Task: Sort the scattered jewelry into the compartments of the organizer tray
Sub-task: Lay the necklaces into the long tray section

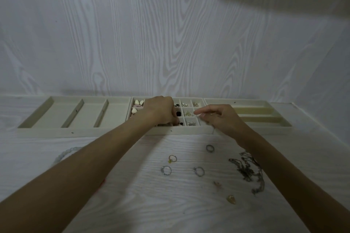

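A beige organizer tray (189, 130) with many small compartments stands against the wall, holding shells, black pieces and small earrings. My left hand (161, 109) reaches into its front middle compartments, fingers curled down; whatever they pinch is hidden. My right hand (217, 117) hovers over the tray's right edge with fingers loosely bent and nothing visible in it. Several rings lie on the table in front: one with a yellow stone (172, 158), two silver ones (166, 170) (198, 171) and a dark band (210, 148). A tangled chain (248, 170) lies under my right forearm.
A tray with three long compartments (75, 113) stands to the left, a stepped tray (265, 115) to the right. A pale beaded strand (64, 154) peeks out beside my left forearm. Two small pendants (217, 184) (231, 199) lie near the front right.
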Available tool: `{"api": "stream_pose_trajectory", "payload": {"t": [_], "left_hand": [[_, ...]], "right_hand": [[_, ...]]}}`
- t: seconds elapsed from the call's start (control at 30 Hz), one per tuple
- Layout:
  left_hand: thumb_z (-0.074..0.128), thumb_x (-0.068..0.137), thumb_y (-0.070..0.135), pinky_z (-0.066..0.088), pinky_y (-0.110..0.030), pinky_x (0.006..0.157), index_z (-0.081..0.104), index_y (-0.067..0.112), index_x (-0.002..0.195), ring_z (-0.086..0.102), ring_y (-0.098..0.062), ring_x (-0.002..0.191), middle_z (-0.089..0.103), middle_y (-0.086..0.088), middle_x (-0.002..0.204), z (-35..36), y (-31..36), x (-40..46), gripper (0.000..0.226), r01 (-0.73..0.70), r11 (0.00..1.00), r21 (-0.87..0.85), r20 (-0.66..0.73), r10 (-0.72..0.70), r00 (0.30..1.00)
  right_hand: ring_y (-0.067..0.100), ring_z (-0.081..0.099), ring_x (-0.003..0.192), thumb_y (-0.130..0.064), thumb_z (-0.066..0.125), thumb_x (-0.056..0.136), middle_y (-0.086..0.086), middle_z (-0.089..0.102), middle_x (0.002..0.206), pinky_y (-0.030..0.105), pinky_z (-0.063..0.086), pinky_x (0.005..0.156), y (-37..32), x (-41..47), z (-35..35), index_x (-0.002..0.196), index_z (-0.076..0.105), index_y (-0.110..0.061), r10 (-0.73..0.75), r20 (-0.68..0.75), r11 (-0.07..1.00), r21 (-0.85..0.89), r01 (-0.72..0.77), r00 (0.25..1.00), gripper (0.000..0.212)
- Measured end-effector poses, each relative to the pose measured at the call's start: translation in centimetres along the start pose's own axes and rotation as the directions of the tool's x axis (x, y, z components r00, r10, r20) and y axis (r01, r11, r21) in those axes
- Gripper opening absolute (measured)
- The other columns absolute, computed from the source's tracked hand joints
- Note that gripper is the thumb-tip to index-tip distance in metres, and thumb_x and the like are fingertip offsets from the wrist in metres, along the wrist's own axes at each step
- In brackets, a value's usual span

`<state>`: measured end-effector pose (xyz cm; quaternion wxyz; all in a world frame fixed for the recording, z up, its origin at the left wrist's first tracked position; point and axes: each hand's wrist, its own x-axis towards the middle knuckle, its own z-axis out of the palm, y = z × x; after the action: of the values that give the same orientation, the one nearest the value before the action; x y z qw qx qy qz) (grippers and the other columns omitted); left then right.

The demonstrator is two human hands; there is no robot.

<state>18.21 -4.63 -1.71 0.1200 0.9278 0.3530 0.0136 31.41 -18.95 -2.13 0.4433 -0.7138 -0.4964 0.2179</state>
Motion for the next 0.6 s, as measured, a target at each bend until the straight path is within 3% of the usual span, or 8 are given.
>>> {"api": "stream_pose_trajectory", "payload": {"t": [0.3, 0.43, 0.6], "left_hand": [[0.074, 0.076, 0.045, 0.041, -0.029, 0.070, 0.072, 0.022, 0.101, 0.062, -0.022, 0.095, 0.068, -0.001, 0.100, -0.3, 1.1, 0.1, 0.034, 0.045, 0.992, 0.114, -0.080, -0.036, 0.996], [0.068, 0.085, 0.030, 0.039, -0.029, 0.071, 0.069, 0.017, 0.103, 0.062, -0.023, 0.096, 0.068, -0.002, 0.102, -0.1, 1.3, 0.4, 0.022, 0.029, 0.987, 0.158, -0.109, -0.012, 0.994], [0.068, 0.085, 0.033, 0.041, -0.029, 0.072, 0.071, 0.027, 0.105, 0.061, -0.020, 0.098, 0.067, 0.004, 0.106, -1.4, 0.7, -0.2, 0.022, -0.002, 0.995, 0.100, -0.017, 0.004, 1.000]], "right_hand": [[0.013, 0.065, 0.088, -0.007, 0.056, 0.091, -0.001, 0.071, 0.099, 0.026, 0.051, 0.078, -0.8, 0.9, 0.5, 0.092, 0.074, -0.024, -0.051, 0.033, 0.977, -0.204, 0.056, 0.998, 0.024], [0.017, 0.066, 0.085, 0.001, 0.047, 0.089, 0.000, 0.071, 0.100, 0.031, 0.054, 0.077, -1.8, 1.7, 0.6, 0.094, 0.074, -0.023, -0.071, 0.097, 0.918, -0.382, 0.103, 0.993, 0.037], [0.017, 0.062, 0.098, 0.004, 0.039, 0.089, 0.000, 0.063, 0.108, 0.028, 0.048, 0.079, -3.7, 2.4, 0.1, 0.101, 0.073, -0.021, -0.072, 0.185, 0.796, -0.582, 0.168, 0.980, 0.044]]}}
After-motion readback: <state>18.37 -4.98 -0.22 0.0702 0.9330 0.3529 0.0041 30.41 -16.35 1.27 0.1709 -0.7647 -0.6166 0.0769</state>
